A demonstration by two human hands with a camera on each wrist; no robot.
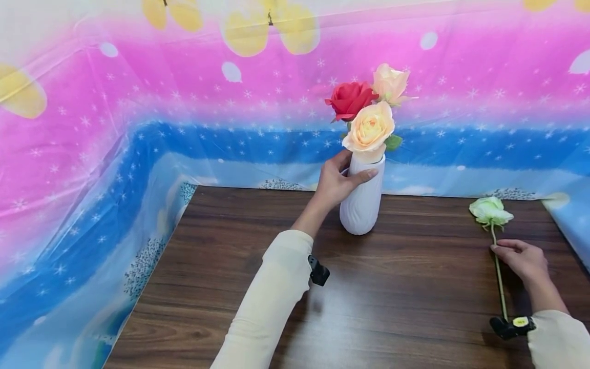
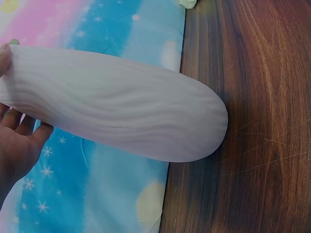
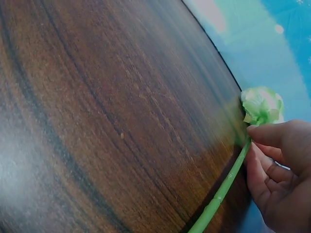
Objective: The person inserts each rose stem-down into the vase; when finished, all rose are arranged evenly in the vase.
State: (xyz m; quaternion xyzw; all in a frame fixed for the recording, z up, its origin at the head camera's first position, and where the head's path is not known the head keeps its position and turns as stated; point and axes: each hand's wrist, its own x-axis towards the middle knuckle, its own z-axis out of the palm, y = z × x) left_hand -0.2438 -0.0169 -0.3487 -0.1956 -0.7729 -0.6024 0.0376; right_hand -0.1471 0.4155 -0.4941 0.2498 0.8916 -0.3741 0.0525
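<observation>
My left hand (image 1: 335,180) grips a white vase (image 1: 361,205) near its neck, thumb across the front. The vase's rippled wall (image 2: 121,104) fills much of the left wrist view. From its mouth rise a red rose (image 1: 351,100), a peach rose (image 1: 370,128) in front and a paler peach rose (image 1: 390,83) behind. Over on the right, my right hand (image 1: 525,259) pinches the green stem (image 1: 499,277) of a pale green rose (image 1: 490,211) between thumb and fingers. In the right wrist view the bloom (image 3: 262,104) shows just beyond the fingertips.
A dark wooden table (image 1: 239,266) lies beneath both hands. Behind it and along its left side hangs a pink and blue cloth (image 1: 258,110) with snowflakes and yellow butterflies. Black wrist cameras sit at both sleeves, the left one (image 1: 319,271) over the table's middle.
</observation>
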